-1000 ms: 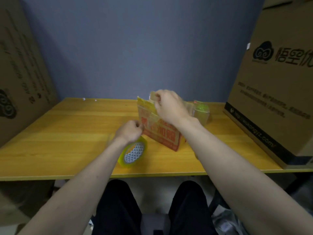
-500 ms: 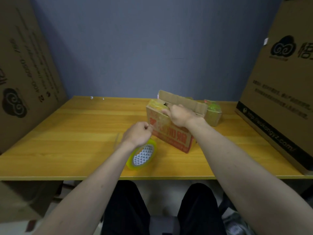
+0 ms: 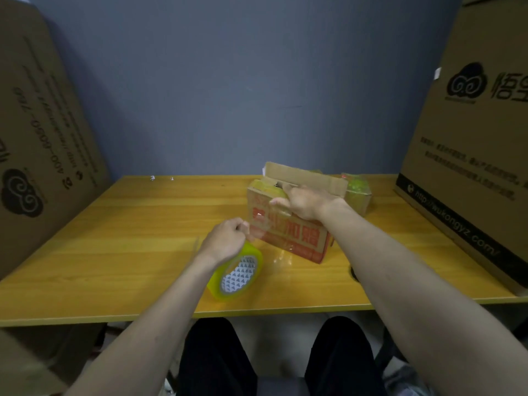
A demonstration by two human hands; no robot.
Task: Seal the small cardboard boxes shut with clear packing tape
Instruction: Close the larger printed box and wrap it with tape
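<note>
A: Where is the small cardboard box (image 3: 288, 234) sitting?

B: Right of the middle of the tabletop (image 3: 114, 247), toward the far edge. Its rear flap (image 3: 305, 178) is standing up, so the top is looking unsealed to me.

A: What are the hands doing?

B: The right hand (image 3: 304, 201) is lying over the near top edge of the box, fingers spread fairly flat and pressing there. The left hand (image 3: 227, 242) is curling around the top of the tape roll (image 3: 237, 274), which is standing on edge near the front edge. A clear strip (image 3: 264, 227) seems to be stretching from that hand across the printed front of the box.

A: So how far along is this?

B: Early on this box, I'd judge: tape is going on, but the flap is waiting to be folded and taped. A second small box (image 3: 357, 194) behind it is looking shiny, possibly already wrapped; I cannot tell for certain.
</note>
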